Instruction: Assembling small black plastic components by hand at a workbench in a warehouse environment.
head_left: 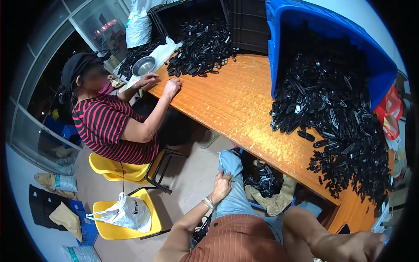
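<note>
- In the head view, we see the left hand (221,187) at the lower middle of the frame, lying on the thigh of the blue jeans (240,198), fingers loosely extended and grasping nothing that we can see.
- We find the right hand (364,249) at the lower right, its fingers curled (we cannot tell whether it clasps anything). A dark flat object (344,229) lies near it on the table.
- At the right of the frame we see the heap of black plastic clips (329,111), spilling from a tipped blue bin (379,65) onto the wooden table (235,96). Neither hand touches it.
- Just below that heap, toward the right edge, we see smaller black pieces (355,172) spread on the wood.
- Under the table edge, right of the left hand, we notice more black parts (264,180) beside a tan cloth (275,197).
- At the upper left, a co-worker (115,120) in a striped shirt sits with both hands at the table edge, near a second black pile (200,50) and a metal bowl (144,65).
- At the lower left, we see a white bag (131,214) on a yellow chair (104,228).
</note>
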Demonstrator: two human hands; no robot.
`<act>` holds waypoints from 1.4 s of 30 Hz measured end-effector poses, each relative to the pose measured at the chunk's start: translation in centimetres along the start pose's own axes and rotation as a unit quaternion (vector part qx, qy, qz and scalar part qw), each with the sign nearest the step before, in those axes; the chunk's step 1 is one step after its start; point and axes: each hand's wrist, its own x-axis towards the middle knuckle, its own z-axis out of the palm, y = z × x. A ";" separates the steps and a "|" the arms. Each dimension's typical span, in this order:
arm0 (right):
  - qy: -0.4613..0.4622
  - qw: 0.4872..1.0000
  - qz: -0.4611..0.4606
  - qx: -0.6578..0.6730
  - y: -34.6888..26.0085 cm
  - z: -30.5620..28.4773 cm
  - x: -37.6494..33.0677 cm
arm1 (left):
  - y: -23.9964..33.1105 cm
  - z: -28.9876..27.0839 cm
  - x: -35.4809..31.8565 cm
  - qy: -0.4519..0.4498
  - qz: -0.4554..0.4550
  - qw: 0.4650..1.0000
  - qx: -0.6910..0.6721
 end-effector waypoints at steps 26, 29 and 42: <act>0.224 0.338 0.323 -0.855 -6.8 -12.4 -18.5 | 12.7 -1.8 35.2 0.231 -0.061 0.897 -0.373; 0.232 0.325 0.331 -0.855 -8.5 -13.4 -18.3 | 14.1 -2.4 35.1 0.120 -0.080 0.933 -0.329; -0.003 0.484 0.342 -0.806 -14.3 -19.3 -11.2 | 20.8 2.4 32.1 0.113 0.157 0.975 -0.111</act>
